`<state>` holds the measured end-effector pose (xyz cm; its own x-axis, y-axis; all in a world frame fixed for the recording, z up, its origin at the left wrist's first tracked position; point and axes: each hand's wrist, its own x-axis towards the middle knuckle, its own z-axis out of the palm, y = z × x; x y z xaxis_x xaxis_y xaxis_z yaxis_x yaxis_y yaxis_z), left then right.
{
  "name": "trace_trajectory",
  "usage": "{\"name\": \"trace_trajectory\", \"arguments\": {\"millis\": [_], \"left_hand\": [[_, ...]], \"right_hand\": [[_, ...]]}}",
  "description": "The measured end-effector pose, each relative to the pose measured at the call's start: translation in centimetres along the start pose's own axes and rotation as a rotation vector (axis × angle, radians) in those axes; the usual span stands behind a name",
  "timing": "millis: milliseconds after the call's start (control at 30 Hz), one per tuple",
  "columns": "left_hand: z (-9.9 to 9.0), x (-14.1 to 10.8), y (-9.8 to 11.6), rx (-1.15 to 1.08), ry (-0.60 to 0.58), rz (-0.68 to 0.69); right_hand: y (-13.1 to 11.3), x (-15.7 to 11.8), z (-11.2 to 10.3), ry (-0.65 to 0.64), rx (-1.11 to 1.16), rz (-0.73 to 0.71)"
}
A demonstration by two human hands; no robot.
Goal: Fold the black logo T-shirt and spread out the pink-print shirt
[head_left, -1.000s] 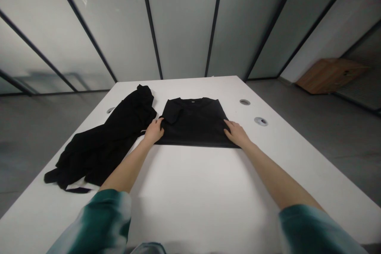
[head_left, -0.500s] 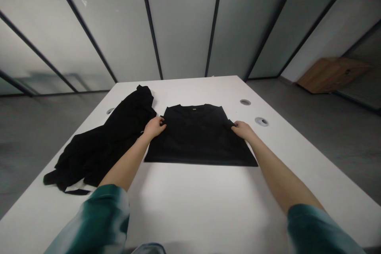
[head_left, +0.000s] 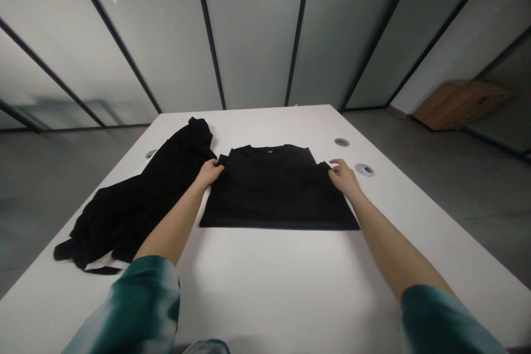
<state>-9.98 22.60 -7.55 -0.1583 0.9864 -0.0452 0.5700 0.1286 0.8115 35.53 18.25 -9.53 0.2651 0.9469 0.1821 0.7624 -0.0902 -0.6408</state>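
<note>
A black T-shirt (head_left: pixel 276 191) lies flat and folded into a rectangle on the white table (head_left: pixel 282 282), collar at the far side. My left hand (head_left: pixel 210 172) pinches the shirt's far left corner at the sleeve. At the far right corner, my right hand (head_left: pixel 342 176) rests with its fingers on the sleeve edge. Both arms reach forward over the table in green-and-white sleeves.
A crumpled pile of black clothing (head_left: pixel 141 193) lies to the left of the shirt, reaching the table's left edge. Two round cable grommets (head_left: pixel 364 169) sit in the tabletop to the right. Glass partition walls stand behind; a wooden cabinet (head_left: pixel 460 102) is at far right.
The shirt was pulled toward me and spread longer, its near edge now closer. Both hands moved from the near corners to the far sleeve corners.
</note>
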Motion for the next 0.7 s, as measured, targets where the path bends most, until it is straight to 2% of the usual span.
{"name": "trace_trajectory", "arguments": {"millis": [133, 267, 367, 433, 467, 567, 700], "left_hand": [[-0.9, 0.6, 0.6, -0.297, 0.019, -0.062], [-1.3, 3.4, 2.1, -0.358, 0.092, -0.043], [-0.8, 5.5, 3.2, -0.257, 0.216, -0.017], [-0.2, 5.9, 3.6, -0.056, 0.272, 0.06], [0.2, 5.6, 3.6, 0.078, 0.264, 0.113], [1.5, 3.2, 3.0, 0.464, 0.086, 0.276], [2.9, -1.1, 1.3, 0.71, -0.193, 0.407]], "right_hand": [[-0.5, 1.8, 0.0, 0.091, 0.133, -0.048], [-1.7, 6.2, 0.4, 0.118, 0.172, -0.045], [-2.9, 9.3, 1.0, 0.072, 0.135, -0.058], [-3.7, 10.2, 1.5, -0.001, 0.043, -0.087], [-4.0, 10.2, 1.9, -0.045, -0.019, -0.102], [-4.4, 8.1, 2.8, -0.162, -0.192, -0.16], [-4.0, 2.7, 3.6, -0.246, -0.36, -0.242]]}}
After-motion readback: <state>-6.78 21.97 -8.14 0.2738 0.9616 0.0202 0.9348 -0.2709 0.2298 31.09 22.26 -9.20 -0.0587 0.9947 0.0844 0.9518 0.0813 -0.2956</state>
